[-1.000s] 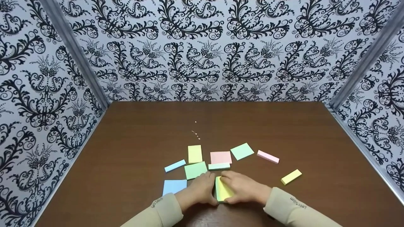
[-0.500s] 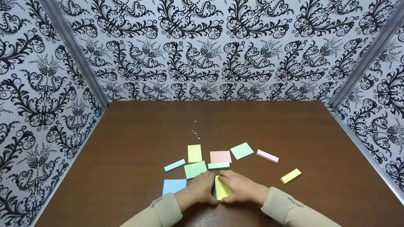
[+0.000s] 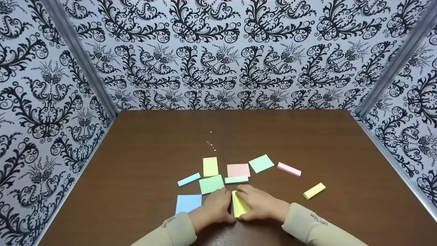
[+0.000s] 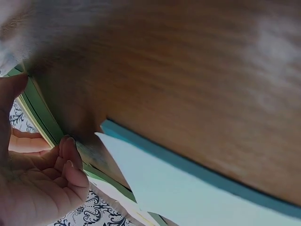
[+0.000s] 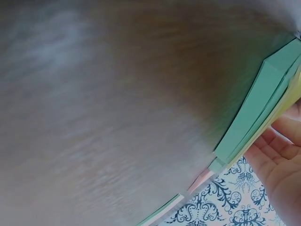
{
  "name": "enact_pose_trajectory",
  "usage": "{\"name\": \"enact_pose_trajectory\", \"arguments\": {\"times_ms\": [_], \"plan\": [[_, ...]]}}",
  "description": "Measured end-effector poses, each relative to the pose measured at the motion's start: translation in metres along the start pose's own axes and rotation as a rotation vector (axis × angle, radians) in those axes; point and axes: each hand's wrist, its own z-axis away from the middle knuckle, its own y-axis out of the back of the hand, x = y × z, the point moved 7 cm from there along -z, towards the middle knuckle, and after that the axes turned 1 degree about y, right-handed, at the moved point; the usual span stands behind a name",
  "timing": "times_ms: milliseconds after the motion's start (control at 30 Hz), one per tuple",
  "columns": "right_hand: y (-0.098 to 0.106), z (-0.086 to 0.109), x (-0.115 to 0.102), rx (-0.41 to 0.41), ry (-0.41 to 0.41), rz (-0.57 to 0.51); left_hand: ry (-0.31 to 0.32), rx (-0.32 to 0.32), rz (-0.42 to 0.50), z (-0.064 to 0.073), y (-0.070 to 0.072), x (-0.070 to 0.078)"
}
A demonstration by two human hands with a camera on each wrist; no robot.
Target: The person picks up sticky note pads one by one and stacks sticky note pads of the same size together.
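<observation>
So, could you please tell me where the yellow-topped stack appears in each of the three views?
Head: the stack is low, right of centre, between the left hand and right hand.
Left wrist: the stack is at the left, its green side slanting by the left hand.
Right wrist: the stack is at the right, green and yellow, by the right hand.
Shared landmark: patterned wall, top in head, low in both wrist views.

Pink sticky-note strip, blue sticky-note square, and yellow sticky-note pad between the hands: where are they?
Pink sticky-note strip [image 3: 289, 169]: head view, top face.
Blue sticky-note square [image 3: 188, 203]: head view, top face.
Yellow sticky-note pad [image 3: 239, 207]: head view, top face.
</observation>
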Motion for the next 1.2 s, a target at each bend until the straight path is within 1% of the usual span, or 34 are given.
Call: {"name": "enact_pose_trajectory", "arguments": {"times_ms": [133, 300, 433, 600, 633, 700, 733, 800, 900, 967, 1033, 1133, 1200], "plan": [[0.0, 0.0, -0.001, 0.002, 0.007, 0.001, -0.01, -0.003, -0.001, 0.0, 0.0, 0.001], [-0.001, 0.0, -0.001, 0.004, -0.003, -0.009, -0.055, 0.014, -0.041, 0.0, 0.003, 0.005], [-0.002, 0.0, -0.001, 0.009, -0.012, -0.013, -0.065, 0.006, -0.092, 0.0, 0.004, 0.008], [-0.004, -0.002, 0.001, -0.026, -0.053, -0.041, -0.072, -0.001, -0.192, 0.003, 0.006, 0.013], [-0.004, -0.002, 0.002, -0.032, -0.06, -0.046, -0.077, 0.004, -0.216, 0.004, 0.007, 0.014], [-0.005, -0.003, 0.002, -0.034, -0.065, -0.049, -0.091, 0.021, -0.231, 0.005, 0.008, 0.016], [-0.005, -0.003, 0.001, -0.031, -0.063, -0.046, -0.1, 0.033, -0.224, 0.006, 0.008, 0.017], [-0.005, -0.003, 0.001, -0.024, -0.059, -0.041, -0.105, 0.038, -0.172, 0.007, 0.008, 0.018], [-0.005, -0.003, 0.001, -0.021, -0.062, -0.038, -0.091, 0.028, -0.055, 0.007, 0.006, 0.017], [-0.004, -0.002, 0.001, -0.026, -0.072, -0.046, -0.06, -0.001, 0.019, 0.006, 0.005, 0.015], [-0.003, -0.002, 0.001, -0.029, -0.082, -0.053, -0.035, -0.012, 0.061, 0.005, 0.004, 0.015], [-0.003, -0.002, 0.001, -0.023, -0.088, -0.056, 0.003, -0.024, 0.114, 0.005, 0.002, 0.014], [-0.003, -0.002, 0.0, -0.019, -0.088, -0.054, 0.028, -0.027, 0.133, 0.005, 0.001, 0.013]]}}
